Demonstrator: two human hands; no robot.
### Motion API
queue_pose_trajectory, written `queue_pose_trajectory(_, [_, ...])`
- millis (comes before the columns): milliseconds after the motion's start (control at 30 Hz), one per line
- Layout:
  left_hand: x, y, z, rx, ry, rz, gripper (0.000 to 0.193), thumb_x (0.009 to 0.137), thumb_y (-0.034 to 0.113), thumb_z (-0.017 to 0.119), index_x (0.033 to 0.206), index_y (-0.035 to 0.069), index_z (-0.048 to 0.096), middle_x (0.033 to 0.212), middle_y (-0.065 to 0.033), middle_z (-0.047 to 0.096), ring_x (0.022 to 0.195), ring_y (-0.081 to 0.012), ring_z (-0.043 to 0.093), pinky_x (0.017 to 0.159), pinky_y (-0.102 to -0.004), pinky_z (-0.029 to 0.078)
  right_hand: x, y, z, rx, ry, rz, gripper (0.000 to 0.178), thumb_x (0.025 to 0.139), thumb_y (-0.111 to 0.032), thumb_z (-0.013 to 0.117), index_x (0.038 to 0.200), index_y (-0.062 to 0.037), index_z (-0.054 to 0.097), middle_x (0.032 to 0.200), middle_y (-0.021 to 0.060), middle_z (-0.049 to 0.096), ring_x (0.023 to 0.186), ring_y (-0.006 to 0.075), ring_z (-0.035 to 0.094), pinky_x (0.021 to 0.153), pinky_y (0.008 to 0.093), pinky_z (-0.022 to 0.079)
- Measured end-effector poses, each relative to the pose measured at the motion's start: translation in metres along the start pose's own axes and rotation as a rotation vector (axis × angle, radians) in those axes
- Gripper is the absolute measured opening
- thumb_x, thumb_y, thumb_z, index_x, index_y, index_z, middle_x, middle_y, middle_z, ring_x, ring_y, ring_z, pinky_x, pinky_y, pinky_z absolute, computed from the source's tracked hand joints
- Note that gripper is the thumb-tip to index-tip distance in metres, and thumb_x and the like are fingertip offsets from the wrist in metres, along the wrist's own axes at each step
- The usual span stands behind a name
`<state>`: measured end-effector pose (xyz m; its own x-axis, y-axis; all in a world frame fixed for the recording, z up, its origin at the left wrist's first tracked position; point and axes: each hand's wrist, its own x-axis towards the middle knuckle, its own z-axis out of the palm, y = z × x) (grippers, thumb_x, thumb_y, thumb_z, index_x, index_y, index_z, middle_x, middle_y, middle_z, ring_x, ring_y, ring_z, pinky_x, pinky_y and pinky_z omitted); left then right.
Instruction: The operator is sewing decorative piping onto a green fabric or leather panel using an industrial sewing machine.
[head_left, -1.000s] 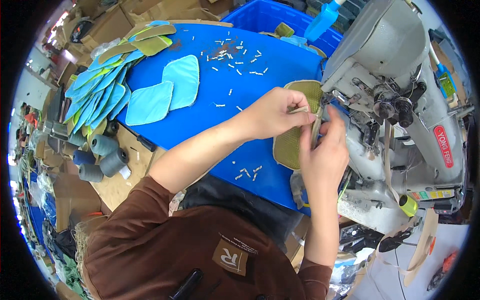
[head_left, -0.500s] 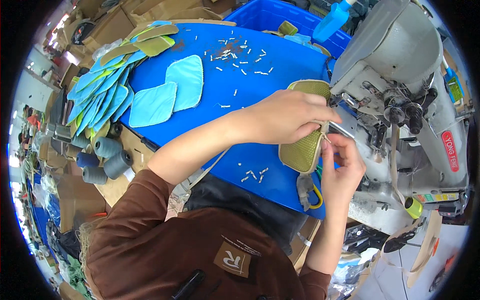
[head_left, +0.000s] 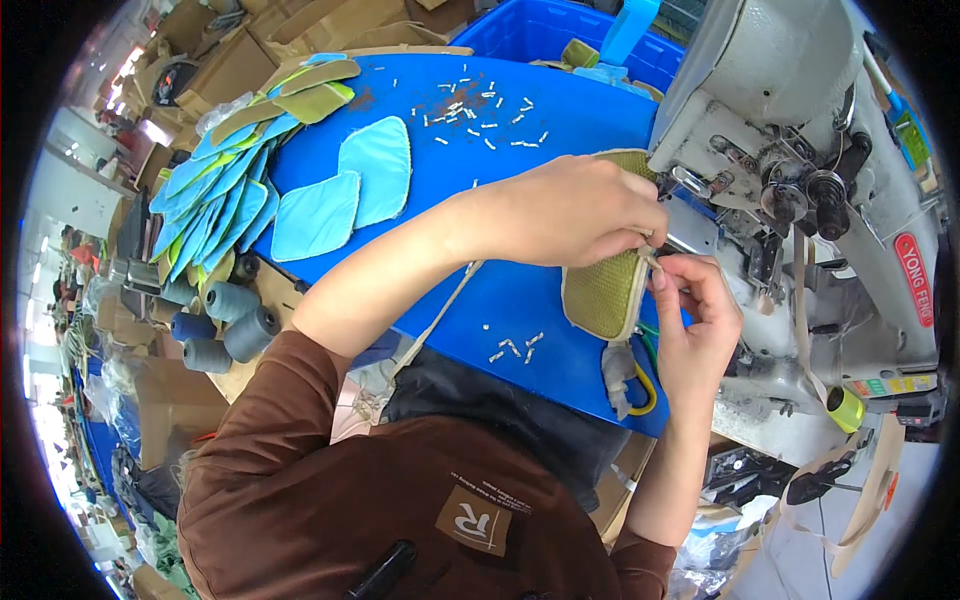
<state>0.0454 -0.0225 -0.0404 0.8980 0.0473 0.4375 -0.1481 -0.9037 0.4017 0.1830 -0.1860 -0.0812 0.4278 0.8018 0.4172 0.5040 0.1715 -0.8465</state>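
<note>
At the right of the blue table, an olive-green textured fabric pad [head_left: 606, 296] with a pale bound edge is held partly tilted. My left hand [head_left: 585, 208] lies over its upper part, with thumb and fingers closed on the pale edge next to the sewing machine. Just below, my right hand [head_left: 698, 318] pinches the end of a pale binding strip [head_left: 652, 262] between thumb and forefinger at that same edge. The two sets of fingertips nearly meet. My left hand hides much of the pad's middle.
Beside my hands stands a grey sewing machine [head_left: 790, 130]. Scissors with yellow handles [head_left: 645, 392] lie near the table's front edge. Two light-blue pads [head_left: 318, 215], a fanned pile of pads [head_left: 215, 190], scattered pale scraps [head_left: 518, 350] and thread spools [head_left: 250, 335] are to the left.
My left fingers have drawn in from stretched out to a tighter grip on the pad's edge. My right hand keeps its pinch. The whole view has shifted slightly.
</note>
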Motion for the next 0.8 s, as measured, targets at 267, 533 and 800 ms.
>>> queue_pose_trajectory(267, [-0.002, -0.002, 0.004, -0.14, 0.08, -0.052, 0.011, 0.086, 0.011, 0.069, 0.094, 0.005, 0.063, 0.084, -0.0104, 0.063, 0.077, -0.031, 0.062, 0.067, -0.038, 0.049, 0.004, -0.002, 0.002, 0.045, -0.022, 0.013, 0.011, 0.087, 0.007, 0.067, 0.097, 0.003, 0.064, 0.093, 0.0076, 0.063, 0.082, 0.0127, 0.065, 0.071, 0.0239, 0.056])
queue_pose_trajectory(533, [-0.006, 0.02, 0.036, -0.111, 0.458, -0.343, 0.013, 0.085, 0.013, 0.071, 0.088, 0.002, 0.066, 0.074, -0.0131, 0.064, 0.063, -0.0263, 0.061, 0.058, -0.0351, 0.047, -0.001, -0.006, 0.008, 0.195, 0.027, 0.169, 0.01, 0.093, 0.0, 0.065, 0.103, 0.0018, 0.066, 0.102, 0.0057, 0.068, 0.088, 0.0093, 0.064, 0.075, 0.0234, 0.054])
queue_pose_trajectory(800, [-0.006, 0.021, 0.058, -0.341, 0.649, -0.483, 0.017, 0.083, 0.005, 0.073, 0.094, 0.003, 0.062, 0.075, -0.0076, 0.065, 0.068, -0.0134, 0.064, 0.06, -0.0277, 0.049, 0.006, -0.012, 0.013, 0.205, 0.047, 0.298, 0.011, 0.095, -0.005, 0.066, 0.104, 0.0014, 0.069, 0.087, 0.0004, 0.069, 0.076, 0.0046, 0.061, 0.068, 0.0204, 0.051])
